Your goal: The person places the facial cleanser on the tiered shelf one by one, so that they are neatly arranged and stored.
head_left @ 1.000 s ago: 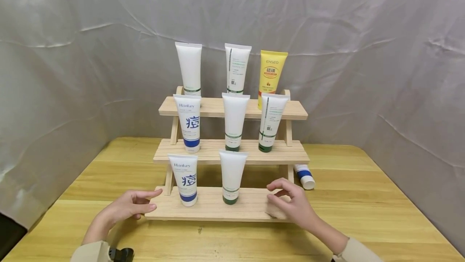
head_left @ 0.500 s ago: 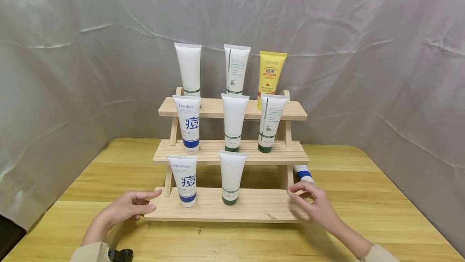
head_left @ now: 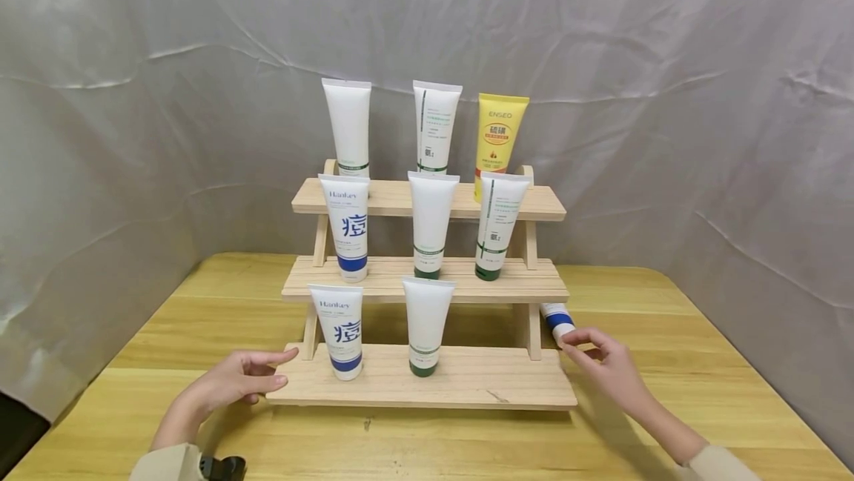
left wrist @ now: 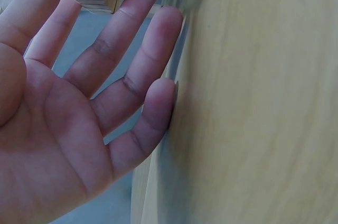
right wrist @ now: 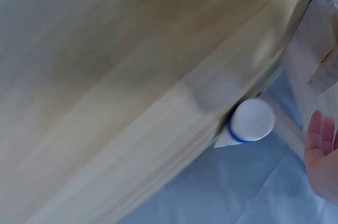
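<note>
My left hand (head_left: 233, 381) touches the left end of the bottom shelf of a wooden three-tier stand (head_left: 480, 385). Its fingers (left wrist: 145, 49) look nearly straight in the left wrist view. Right of the stand, my right hand (head_left: 610, 370) has thumb and forefinger close to the white cap of a squeeze tube with a blue band (head_left: 558, 320). That tube lies on the table, its far end hidden behind the stand. The right wrist view shows its round cap (right wrist: 253, 119), with part of a hand (right wrist: 322, 168) apart from it at the right edge.
Several tubes stand on the shelves: a blue-labelled tube (head_left: 340, 329) and a white tube (head_left: 425, 325) on the lowest, white tubes above, and a yellow tube (head_left: 497, 133) at top right. The wooden table (head_left: 414, 440) meets a grey cloth backdrop (head_left: 634, 170).
My right hand has moved right, from over the bottom shelf's right end past its edge to the lying tube's cap. The left hand and the standing tubes stay put.
</note>
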Tool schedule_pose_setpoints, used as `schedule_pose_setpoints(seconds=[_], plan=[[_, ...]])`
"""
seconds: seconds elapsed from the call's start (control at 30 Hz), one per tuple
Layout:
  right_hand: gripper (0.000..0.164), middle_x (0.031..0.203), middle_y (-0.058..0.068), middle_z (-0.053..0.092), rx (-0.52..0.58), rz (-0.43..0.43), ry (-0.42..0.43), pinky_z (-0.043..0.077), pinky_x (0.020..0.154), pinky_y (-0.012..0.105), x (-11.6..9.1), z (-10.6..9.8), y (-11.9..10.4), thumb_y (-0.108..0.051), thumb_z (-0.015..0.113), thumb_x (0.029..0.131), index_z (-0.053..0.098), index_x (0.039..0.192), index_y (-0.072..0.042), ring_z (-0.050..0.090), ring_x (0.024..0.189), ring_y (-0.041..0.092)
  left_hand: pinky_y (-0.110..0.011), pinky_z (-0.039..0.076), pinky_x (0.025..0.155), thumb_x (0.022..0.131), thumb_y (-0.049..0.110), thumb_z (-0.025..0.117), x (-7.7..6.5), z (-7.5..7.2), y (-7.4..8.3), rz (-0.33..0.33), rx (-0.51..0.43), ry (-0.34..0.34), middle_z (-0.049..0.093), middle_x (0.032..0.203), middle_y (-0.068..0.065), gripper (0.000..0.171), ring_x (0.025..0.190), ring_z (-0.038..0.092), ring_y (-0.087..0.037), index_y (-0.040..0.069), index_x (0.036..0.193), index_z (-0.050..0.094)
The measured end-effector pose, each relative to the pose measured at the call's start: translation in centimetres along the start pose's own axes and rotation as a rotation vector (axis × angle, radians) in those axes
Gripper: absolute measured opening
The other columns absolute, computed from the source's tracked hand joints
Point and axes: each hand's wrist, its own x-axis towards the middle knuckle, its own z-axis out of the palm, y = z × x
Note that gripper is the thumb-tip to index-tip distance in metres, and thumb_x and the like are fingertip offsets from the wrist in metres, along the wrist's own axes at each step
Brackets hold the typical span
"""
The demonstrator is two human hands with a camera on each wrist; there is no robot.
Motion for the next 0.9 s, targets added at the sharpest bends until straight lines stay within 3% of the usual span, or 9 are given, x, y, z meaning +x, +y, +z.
schedule_pose_setpoints(seconds=[0.2,0.47,0.73,0.9], plan=[[0.008,0.081,0.013,0.061,-0.042,0.079,-0.006,0.046,0.058,0.016,0.4,-0.6,1.7,0.010,0.062,0.077,0.061,0.085,0.007,0.054,0.075,-0.001,-0.026,0.043,0.054,0.084,0.019,0.063,0.1,0.0,0.1,-0.005,-0.008,-0.001,0.051,0.113,-0.020,0.054,0.063,0.047,-0.012,-0.008,0.126,0.042],[0.011,0.086,0.015,0.061,-0.132,0.181,-0.025,0.046,0.060,0.018,1.1,-0.9,3.5,0.001,0.063,0.080,0.063,0.091,0.006,0.052,0.078,0.000,-0.027,0.043,0.055,0.084,0.019,0.063,0.0,0.1,0.1,-0.017,-0.015,0.003,0.051,0.114,-0.017,0.053,0.063,0.046,-0.012,-0.007,0.126,0.042],[0.020,0.095,0.019,0.059,-0.180,0.268,-0.077,0.045,0.067,0.022,2.6,-0.7,4.6,-0.005,0.062,0.083,0.061,0.100,0.006,0.053,0.087,0.026,-0.027,0.043,0.055,0.084,0.019,0.063,0.0,0.1,0.1,-0.032,-0.025,0.000,0.051,0.113,-0.015,0.053,0.064,0.046,-0.012,-0.006,0.126,0.043],[0.023,0.100,0.023,0.057,-0.164,0.333,-0.099,0.043,0.073,0.028,3.3,-0.7,5.5,-0.005,0.060,0.084,0.059,0.102,0.008,0.053,0.088,0.031,-0.027,0.043,0.055,0.084,0.019,0.063,0.1,0.1,0.2,-0.040,-0.026,0.003,0.049,0.116,-0.017,0.053,0.064,0.046,-0.013,-0.005,0.126,0.043]])
